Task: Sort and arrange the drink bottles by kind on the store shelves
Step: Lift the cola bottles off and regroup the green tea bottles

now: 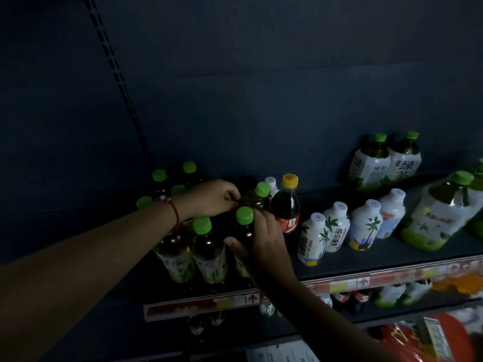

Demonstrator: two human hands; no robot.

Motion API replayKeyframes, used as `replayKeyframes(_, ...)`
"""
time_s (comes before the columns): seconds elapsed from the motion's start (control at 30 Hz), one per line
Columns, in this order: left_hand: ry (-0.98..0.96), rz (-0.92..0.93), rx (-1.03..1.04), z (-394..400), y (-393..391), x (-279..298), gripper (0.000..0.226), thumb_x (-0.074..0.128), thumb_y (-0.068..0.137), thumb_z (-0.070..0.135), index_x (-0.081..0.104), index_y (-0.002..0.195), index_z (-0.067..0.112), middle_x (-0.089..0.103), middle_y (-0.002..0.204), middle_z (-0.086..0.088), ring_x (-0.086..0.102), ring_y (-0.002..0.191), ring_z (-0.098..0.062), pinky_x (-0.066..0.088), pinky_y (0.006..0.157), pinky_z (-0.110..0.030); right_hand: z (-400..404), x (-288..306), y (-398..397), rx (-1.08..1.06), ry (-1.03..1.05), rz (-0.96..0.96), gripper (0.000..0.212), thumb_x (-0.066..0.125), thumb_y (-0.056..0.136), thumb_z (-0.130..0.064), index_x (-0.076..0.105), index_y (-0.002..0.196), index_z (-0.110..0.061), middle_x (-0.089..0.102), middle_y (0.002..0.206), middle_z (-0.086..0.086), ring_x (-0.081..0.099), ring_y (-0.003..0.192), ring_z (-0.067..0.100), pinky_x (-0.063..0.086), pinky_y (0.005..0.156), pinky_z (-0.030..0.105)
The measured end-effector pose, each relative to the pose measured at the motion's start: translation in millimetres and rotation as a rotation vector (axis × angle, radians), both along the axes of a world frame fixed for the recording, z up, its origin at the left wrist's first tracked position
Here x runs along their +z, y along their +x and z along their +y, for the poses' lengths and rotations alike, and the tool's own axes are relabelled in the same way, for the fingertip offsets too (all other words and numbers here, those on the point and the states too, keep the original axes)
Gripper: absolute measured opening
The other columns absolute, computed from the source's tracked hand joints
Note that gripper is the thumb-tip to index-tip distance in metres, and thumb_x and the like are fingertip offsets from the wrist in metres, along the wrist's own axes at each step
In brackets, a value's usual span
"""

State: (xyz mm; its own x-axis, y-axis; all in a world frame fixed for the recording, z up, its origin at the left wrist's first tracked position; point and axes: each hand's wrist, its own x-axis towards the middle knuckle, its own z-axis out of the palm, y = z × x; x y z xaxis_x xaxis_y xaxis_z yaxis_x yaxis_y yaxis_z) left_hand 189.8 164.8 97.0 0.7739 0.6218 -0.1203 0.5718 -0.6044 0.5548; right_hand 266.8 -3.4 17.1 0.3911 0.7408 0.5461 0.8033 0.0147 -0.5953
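Note:
On the dark upper shelf (366, 267) stands a cluster of green-capped tea bottles at the left. My right hand (264, 241) grips one front-row green tea bottle (244, 218) around its body. My left hand (211, 198) reaches over the cluster and closes on another green tea bottle (258, 197) just behind it. A cola bottle (286, 205) with a yellow cap stands right beside them. Several white coconut drink bottles (337, 226) line up further right.
Large green tea bottles (384, 163) stand at the back right, and a big one (441, 215) lies tilted at the far right. A red price strip (339, 284) edges the shelf. A lower shelf holds more bottles (392, 296). A red package (428, 338) is at bottom right.

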Motion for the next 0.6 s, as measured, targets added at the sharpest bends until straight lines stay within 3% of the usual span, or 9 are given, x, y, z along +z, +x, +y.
replayKeyframes(0.13, -0.073, -0.085, -0.018, -6, 6, 9, 0.066, 0.073, 0.088, 0.024, 0.041, 0.143, 0.038, 0.053, 0.13, 0.0, 0.055, 0.113, -0.011, 0.048, 0.095, -0.028, 0, 4, 0, 0.005, -0.043, -0.011, 0.064, 0.05, 0.088, -0.063, 0.051, 0.126, -0.012, 0.054, 0.112, 0.004, 0.051, 0.098, 0.019, 0.048, 0.081, 0.034)
replayKeyframes(0.23, -0.098, -0.092, -0.128, -14, 22, 22, 0.075, 0.068, 0.091, 0.016, 0.03, 0.152, 0.038, 0.042, 0.135, 0.005, 0.043, 0.12, -0.005, 0.04, 0.079, -0.007, 0, 5, 1, 0.028, -0.047, 0.019, 0.062, 0.053, 0.087, -0.061, 0.05, 0.127, -0.014, 0.052, 0.115, 0.001, 0.047, 0.102, 0.014, 0.044, 0.082, 0.029)
replayKeyframes(0.3, -0.042, -0.107, -0.199, -21, 33, 28, 0.074, 0.067, 0.092, 0.017, 0.03, 0.154, 0.036, 0.038, 0.134, 0.013, 0.037, 0.122, -0.001, 0.036, 0.082, -0.001, -1, 4, 1, 0.026, -0.052, 0.027, 0.061, 0.052, 0.087, -0.061, 0.049, 0.126, -0.015, 0.051, 0.112, -0.001, 0.045, 0.1, 0.013, 0.045, 0.082, 0.03)
replayKeyframes(0.4, 0.201, 0.048, -0.331, -19, 43, 29, 0.048, 0.066, 0.092, 0.027, 0.055, 0.138, 0.035, 0.05, 0.133, 0.011, 0.049, 0.122, -0.007, 0.041, 0.099, -0.023, -2, 2, 2, 0.028, -0.079, 0.036, 0.064, 0.049, 0.086, -0.065, 0.047, 0.129, -0.016, 0.051, 0.112, -0.002, 0.048, 0.1, 0.015, 0.047, 0.082, 0.034)
replayKeyframes(0.47, 0.341, 0.289, -0.382, -12, 43, 27, 0.019, 0.062, 0.092, 0.036, 0.071, 0.108, 0.03, 0.066, 0.109, 0.007, 0.062, 0.1, -0.014, 0.051, 0.09, -0.034, -3, 2, 4, 0.038, -0.095, 0.046, 0.067, 0.048, 0.085, -0.066, 0.045, 0.132, -0.019, 0.051, 0.115, -0.002, 0.048, 0.104, 0.016, 0.048, 0.085, 0.035)
replayKeyframes(0.5, 0.337, 0.356, -0.364, -9, 41, 27, 0.019, 0.061, 0.093, 0.038, 0.073, 0.102, 0.028, 0.069, 0.103, 0.008, 0.064, 0.093, -0.014, 0.053, 0.085, -0.034, -3, 3, 5, 0.047, -0.107, 0.051, 0.067, 0.048, 0.085, -0.067, 0.044, 0.134, -0.021, 0.05, 0.117, -0.003, 0.048, 0.105, 0.015, 0.048, 0.086, 0.035)
replayKeyframes(0.6, 0.298, 0.291, -0.269, -1, 30, 31, 0.022, 0.06, 0.095, 0.034, 0.073, 0.109, 0.024, 0.072, 0.108, 0.009, 0.064, 0.095, -0.008, 0.05, 0.083, -0.027, -7, 2, 5, 0.064, -0.111, 0.061, 0.07, 0.05, 0.083, -0.066, 0.038, 0.138, -0.024, 0.049, 0.121, -0.005, 0.046, 0.109, 0.011, 0.045, 0.086, 0.029)
